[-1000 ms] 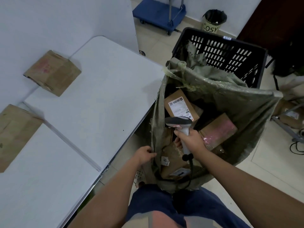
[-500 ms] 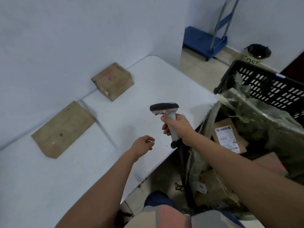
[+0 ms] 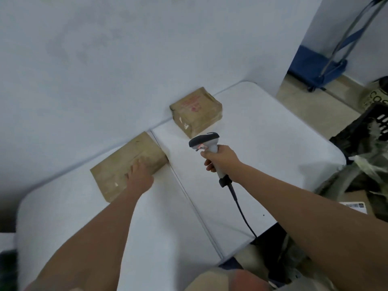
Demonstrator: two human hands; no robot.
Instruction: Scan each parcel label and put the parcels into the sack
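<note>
A flat brown parcel (image 3: 117,166) lies on the white table (image 3: 262,143) against the wall. My left hand (image 3: 139,175) rests on its near right part, fingers spread over the top. A thicker brown parcel (image 3: 196,114) with red print sits further back by the wall, untouched. My right hand (image 3: 220,159) grips the handle of a grey barcode scanner (image 3: 204,142), held above the table between the two parcels, its head pointing left. The green sack (image 3: 365,171) stands at the right edge, mostly out of frame; a parcel label (image 3: 354,206) shows inside it.
A black plastic basket (image 3: 378,116) holds the sack beside the table. The scanner's cable (image 3: 241,213) hangs down over the table's front edge. A blue hand trolley (image 3: 319,66) and a small bin (image 3: 375,95) stand on the floor at the back right.
The view has swung left from the sack to the table. My left hand reached forward and landed on the flat parcel. My right hand carried the scanner out over the table.
</note>
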